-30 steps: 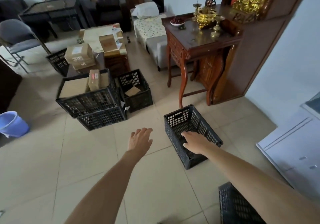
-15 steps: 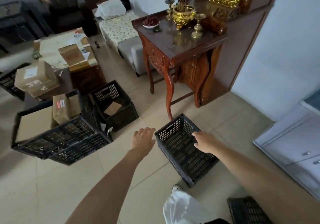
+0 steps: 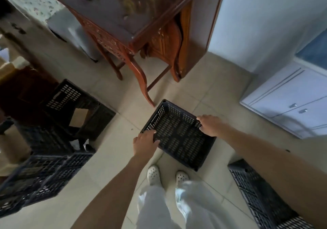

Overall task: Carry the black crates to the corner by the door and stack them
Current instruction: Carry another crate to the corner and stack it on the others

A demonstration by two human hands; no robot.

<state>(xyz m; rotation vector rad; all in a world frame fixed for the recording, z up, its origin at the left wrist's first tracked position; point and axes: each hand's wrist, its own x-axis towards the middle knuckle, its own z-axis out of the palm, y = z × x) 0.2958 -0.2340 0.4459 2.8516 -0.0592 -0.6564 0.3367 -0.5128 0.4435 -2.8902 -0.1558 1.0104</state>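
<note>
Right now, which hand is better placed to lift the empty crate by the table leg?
Neither has a clear edge: the left hand grips the left rim of the crate, the right hand grips the opposite rim, so a two-handed lift looks ready. Mind the table leg by its far corner.

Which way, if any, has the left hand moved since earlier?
Yes: the left hand moved right onto the rim of the black perforated plastic crate.

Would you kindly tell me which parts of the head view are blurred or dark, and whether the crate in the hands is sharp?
Head view: the empty crate, gripped at its rim by the left hand and right hand, is fairly sharp; the loaded crates at the left edge are smeared and dim; the wooden table top shows soft glare.
</note>
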